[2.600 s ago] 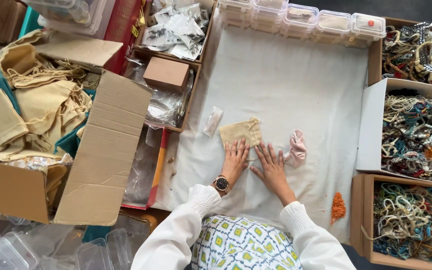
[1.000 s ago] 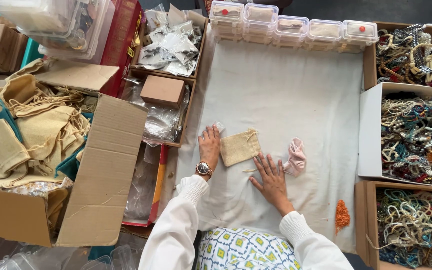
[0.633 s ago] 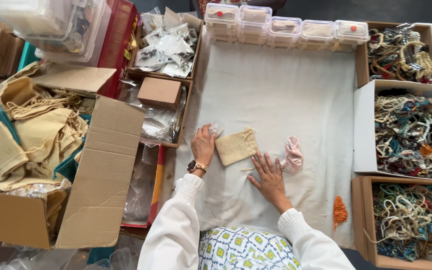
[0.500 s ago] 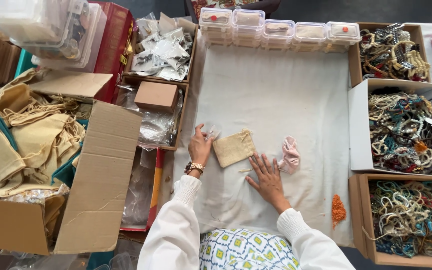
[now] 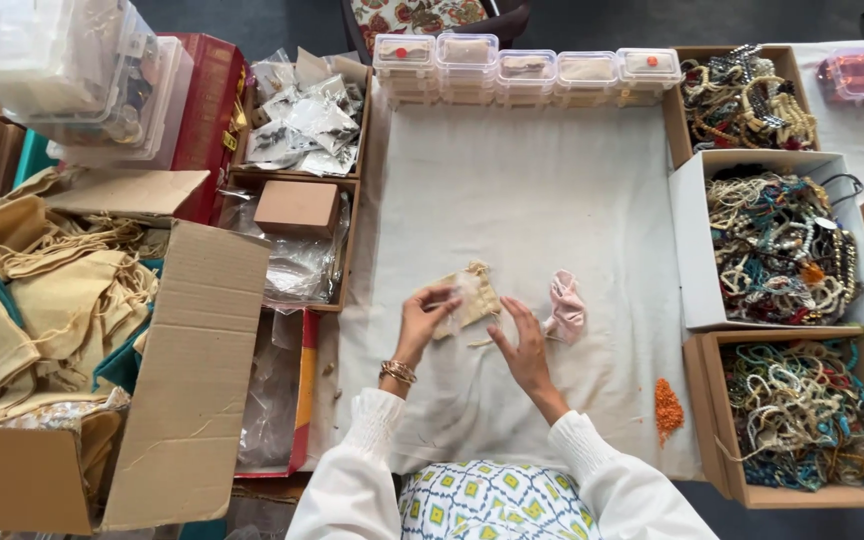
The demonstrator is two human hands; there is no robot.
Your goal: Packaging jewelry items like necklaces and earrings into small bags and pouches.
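Left hand (image 5: 420,322): raised over the white cloth table cover (image 5: 552,190), fingers pinching a small clear plastic sachet (image 5: 455,290), held just above the small beige drawstring pouch (image 5: 472,295).
Beige pouch: at the middle of the cloth, in front of the person.
Right hand (image 5: 519,345): fingers spread and relaxed, gripping nothing, just right of the pouch.
Crumpled pink fabric piece (image 5: 564,307): beside the right hand.
Small heap of orange beads (image 5: 668,409): near the cloth's right edge.
Open boxes of mixed beaded bracelets (image 5: 777,250): along the right.
Row of clear lidded plastic boxes (image 5: 522,68): along the far edge.
Large cardboard carton of beige cloth bags (image 5: 62,300): at left.
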